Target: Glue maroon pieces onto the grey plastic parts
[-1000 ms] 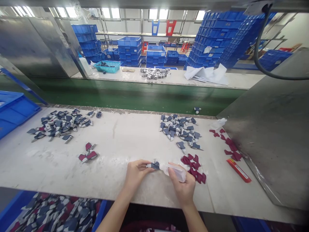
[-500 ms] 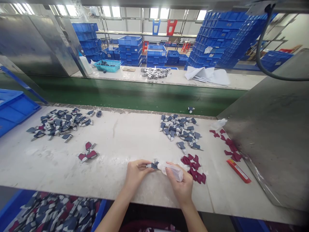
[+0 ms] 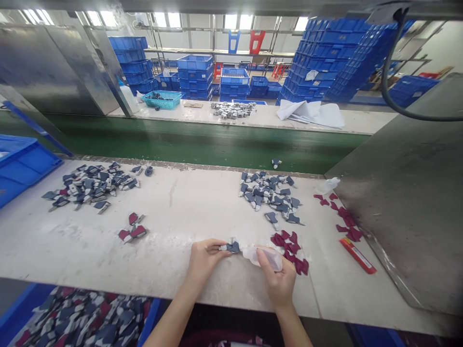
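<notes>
The bottle (image 3: pixel 276 260) in the right hand's (image 3: pixel 284 283) grip has backed off, uncovering the blue-grey piece (image 3: pixel 233 247) the left hand (image 3: pixel 203 261) pinches.

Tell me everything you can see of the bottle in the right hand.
The bottle is whitish and translucent, apparently soft plastic, with a broad body and a narrower end. It is held sideways in the right hand, which hides part of it. Its narrow end points toward the blue-grey and light-grey part in the left hand; whether the tip touches is unclear.
</notes>
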`<state>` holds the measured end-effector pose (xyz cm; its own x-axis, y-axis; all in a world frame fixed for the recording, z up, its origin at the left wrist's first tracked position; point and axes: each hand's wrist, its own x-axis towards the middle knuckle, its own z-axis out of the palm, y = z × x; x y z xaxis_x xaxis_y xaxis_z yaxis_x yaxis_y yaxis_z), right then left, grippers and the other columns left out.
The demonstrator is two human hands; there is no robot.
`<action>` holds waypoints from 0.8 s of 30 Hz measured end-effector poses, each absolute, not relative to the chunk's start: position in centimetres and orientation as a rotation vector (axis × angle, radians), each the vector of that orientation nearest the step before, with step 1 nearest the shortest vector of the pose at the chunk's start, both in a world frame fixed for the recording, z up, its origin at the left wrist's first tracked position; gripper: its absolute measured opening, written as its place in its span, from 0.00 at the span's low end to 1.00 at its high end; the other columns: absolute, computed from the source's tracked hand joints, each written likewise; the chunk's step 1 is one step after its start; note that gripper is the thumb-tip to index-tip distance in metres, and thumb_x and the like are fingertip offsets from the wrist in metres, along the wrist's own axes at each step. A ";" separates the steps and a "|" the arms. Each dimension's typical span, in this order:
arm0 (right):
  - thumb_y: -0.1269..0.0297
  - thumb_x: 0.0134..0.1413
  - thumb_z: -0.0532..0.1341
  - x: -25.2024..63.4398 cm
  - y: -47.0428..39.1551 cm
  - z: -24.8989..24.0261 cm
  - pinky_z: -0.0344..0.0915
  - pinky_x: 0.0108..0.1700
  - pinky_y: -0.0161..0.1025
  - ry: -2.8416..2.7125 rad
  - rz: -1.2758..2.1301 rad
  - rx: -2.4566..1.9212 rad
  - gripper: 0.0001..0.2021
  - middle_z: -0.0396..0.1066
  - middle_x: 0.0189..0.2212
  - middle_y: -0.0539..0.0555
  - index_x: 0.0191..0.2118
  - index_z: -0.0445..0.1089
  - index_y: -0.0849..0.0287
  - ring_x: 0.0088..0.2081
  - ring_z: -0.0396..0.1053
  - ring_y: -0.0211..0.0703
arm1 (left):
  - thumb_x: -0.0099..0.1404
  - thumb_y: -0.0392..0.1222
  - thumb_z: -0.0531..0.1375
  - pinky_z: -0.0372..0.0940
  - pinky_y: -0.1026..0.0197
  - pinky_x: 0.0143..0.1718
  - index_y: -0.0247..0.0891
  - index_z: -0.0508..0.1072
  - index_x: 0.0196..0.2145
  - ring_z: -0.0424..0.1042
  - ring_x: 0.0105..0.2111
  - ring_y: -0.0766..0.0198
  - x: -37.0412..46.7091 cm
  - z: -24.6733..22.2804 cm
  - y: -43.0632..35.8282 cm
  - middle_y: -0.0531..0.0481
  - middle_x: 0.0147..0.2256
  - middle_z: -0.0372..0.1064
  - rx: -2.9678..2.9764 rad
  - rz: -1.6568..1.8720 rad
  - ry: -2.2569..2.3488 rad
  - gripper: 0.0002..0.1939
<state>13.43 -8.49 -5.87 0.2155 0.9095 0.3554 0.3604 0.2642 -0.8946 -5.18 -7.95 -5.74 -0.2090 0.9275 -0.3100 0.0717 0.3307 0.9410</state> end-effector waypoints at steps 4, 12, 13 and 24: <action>0.58 0.54 0.65 13.8 -8.7 -5.8 0.75 0.28 0.40 -1.305 0.552 -1.325 0.12 0.79 0.25 0.56 0.27 0.78 0.60 0.26 0.78 0.50 | 0.44 0.37 0.72 0.77 0.55 0.41 0.39 0.83 0.27 0.82 0.33 0.50 -5.1 -5.9 -7.9 0.47 0.30 0.82 0.930 1.052 1.542 0.09; 0.52 0.48 0.70 17.3 -9.3 -7.2 0.71 0.25 0.39 -0.860 0.626 -1.400 0.19 0.78 0.29 0.60 0.37 0.76 0.66 0.26 0.75 0.49 | 0.47 0.39 0.71 0.74 0.59 0.35 0.40 0.80 0.29 0.79 0.31 0.56 -5.3 -5.1 -7.6 0.48 0.30 0.80 1.335 0.929 1.576 0.08; 0.52 0.47 0.71 18.2 -9.2 -7.0 0.72 0.27 0.40 -0.805 0.621 -1.406 0.20 0.78 0.30 0.59 0.39 0.75 0.65 0.26 0.75 0.48 | 0.46 0.38 0.72 0.73 0.60 0.35 0.40 0.80 0.29 0.79 0.31 0.56 -5.5 -4.5 -7.2 0.48 0.31 0.80 1.416 0.875 1.556 0.10; 0.51 0.40 0.73 25.5 -8.1 -7.8 0.63 0.61 0.55 -0.647 0.536 -1.533 0.37 0.72 0.53 0.64 0.56 0.68 0.60 0.56 0.69 0.59 | 0.67 0.45 0.57 0.66 0.56 0.51 0.38 0.75 0.43 0.73 0.47 0.54 -2.4 2.2 11.0 0.43 0.45 0.77 2.113 0.796 1.860 0.11</action>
<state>25.45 -8.08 -7.85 0.7283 0.6836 0.0475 0.0798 -0.0157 -0.9967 -2.41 10.97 2.18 0.0548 0.9661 0.2523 0.8493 -0.1780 0.4971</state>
